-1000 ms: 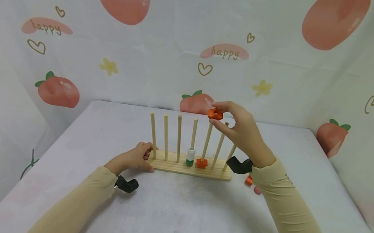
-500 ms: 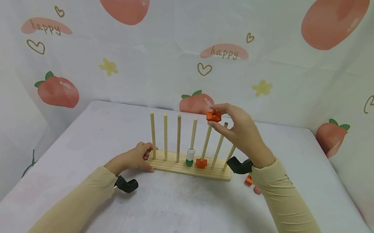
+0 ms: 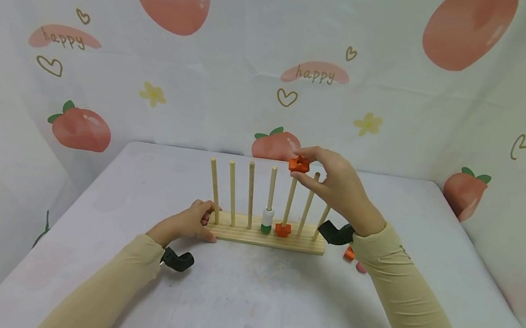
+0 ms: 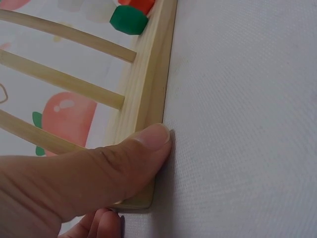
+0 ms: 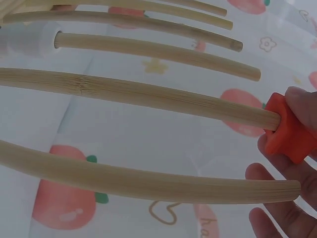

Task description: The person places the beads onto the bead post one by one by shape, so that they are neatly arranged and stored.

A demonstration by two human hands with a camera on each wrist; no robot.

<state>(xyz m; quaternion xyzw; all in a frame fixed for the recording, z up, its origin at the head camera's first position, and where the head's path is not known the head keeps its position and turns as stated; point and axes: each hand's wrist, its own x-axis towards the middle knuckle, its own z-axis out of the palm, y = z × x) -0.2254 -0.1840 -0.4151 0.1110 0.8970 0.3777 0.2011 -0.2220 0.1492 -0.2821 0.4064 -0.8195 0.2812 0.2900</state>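
Head view: the person's right hand (image 3: 337,185) pinches an orange block (image 3: 298,167) between thumb and fingertips, high up at the top of the fifth peg (image 3: 290,201), counting from the left. In the right wrist view, the tip of that peg meets the face of the block; how far it reaches into the hole cannot be told. The hand's other fingers are spread away from the block, one of them showing behind the tip of the sixth peg (image 5: 148,182).

At the foot of the fifth peg sits a lower orange block (image 3: 282,230), down on the wooden rack (image 3: 253,238) and well apart from the pinched one. Just to its left, the fourth peg (image 3: 272,187) carries a white piece (image 3: 268,216) stacked on a green piece (image 3: 265,230).

The left hand (image 3: 191,221) grips the left end of the wooden rack. Its thumb presses on the near edge, plain in the left wrist view, and its fingers bend round the end, near the first peg (image 3: 214,191).

Right of the wooden rack, an orange piece (image 3: 349,253) lies on the white table (image 3: 249,306), with a pink piece (image 3: 361,267) just nearer and to the right; both are close beside the beige right sleeve (image 3: 427,318). On the far side hangs a pale cloth (image 3: 221,103) printed with red fruit, hearts, yellow flowers and "happy".
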